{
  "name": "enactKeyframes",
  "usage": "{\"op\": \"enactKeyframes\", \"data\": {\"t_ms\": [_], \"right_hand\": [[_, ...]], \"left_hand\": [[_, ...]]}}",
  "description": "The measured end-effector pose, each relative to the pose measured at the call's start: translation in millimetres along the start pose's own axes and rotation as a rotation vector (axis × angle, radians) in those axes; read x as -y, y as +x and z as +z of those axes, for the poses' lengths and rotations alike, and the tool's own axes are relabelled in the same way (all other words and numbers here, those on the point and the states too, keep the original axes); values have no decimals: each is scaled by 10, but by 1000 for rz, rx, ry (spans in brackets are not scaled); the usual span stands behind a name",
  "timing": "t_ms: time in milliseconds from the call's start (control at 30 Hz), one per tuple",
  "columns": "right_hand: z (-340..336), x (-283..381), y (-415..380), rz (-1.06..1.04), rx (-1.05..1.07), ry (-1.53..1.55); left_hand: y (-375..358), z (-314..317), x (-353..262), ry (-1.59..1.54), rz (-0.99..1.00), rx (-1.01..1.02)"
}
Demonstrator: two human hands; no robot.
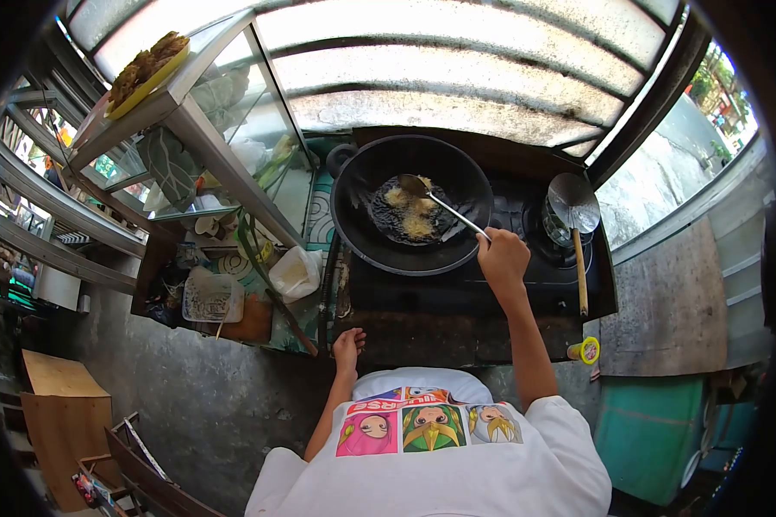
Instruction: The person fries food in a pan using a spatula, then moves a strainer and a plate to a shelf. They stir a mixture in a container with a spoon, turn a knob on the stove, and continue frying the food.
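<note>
My right hand (pixel 503 258) grips the long metal handle of a spatula (pixel 447 205). The spatula's rounded dark head reaches into a large black wok (pixel 359 226), over the frying food. Several golden, battered-looking pieces (pixel 418 226) lie in bubbling oil at the bottom of the wok. My left hand (pixel 347 349) rests by the front edge of the counter, left of my body. Its fingers are curled in, and nothing shows in them.
Right of the wok, a wire skimmer (pixel 573 203) with a wooden handle lies over a second burner. A glass display case (pixel 224 121) stands at left, with a yellow plate of fried food (pixel 149 71) on top. A clear plastic tub (pixel 213 297) and white bag (pixel 295 273) sit below it. A yellow-rimmed cup (pixel 588 350) is at the front right.
</note>
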State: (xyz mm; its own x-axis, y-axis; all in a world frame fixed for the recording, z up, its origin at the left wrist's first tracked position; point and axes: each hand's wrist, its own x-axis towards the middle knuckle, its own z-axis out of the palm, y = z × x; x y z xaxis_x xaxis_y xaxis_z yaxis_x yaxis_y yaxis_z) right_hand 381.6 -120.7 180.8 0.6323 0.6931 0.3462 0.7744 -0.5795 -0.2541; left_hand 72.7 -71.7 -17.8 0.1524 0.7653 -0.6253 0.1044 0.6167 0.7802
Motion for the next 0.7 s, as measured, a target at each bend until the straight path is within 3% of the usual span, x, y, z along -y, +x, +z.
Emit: {"op": "enactKeyframes", "data": {"t_ms": [267,700], "right_hand": [[-180,23,-137,-79,37,71],[-1298,-83,-225,-225,38,-130]], "left_hand": [[0,42,-9,19,-5,25],[52,23,-21,9,-14,13]]}}
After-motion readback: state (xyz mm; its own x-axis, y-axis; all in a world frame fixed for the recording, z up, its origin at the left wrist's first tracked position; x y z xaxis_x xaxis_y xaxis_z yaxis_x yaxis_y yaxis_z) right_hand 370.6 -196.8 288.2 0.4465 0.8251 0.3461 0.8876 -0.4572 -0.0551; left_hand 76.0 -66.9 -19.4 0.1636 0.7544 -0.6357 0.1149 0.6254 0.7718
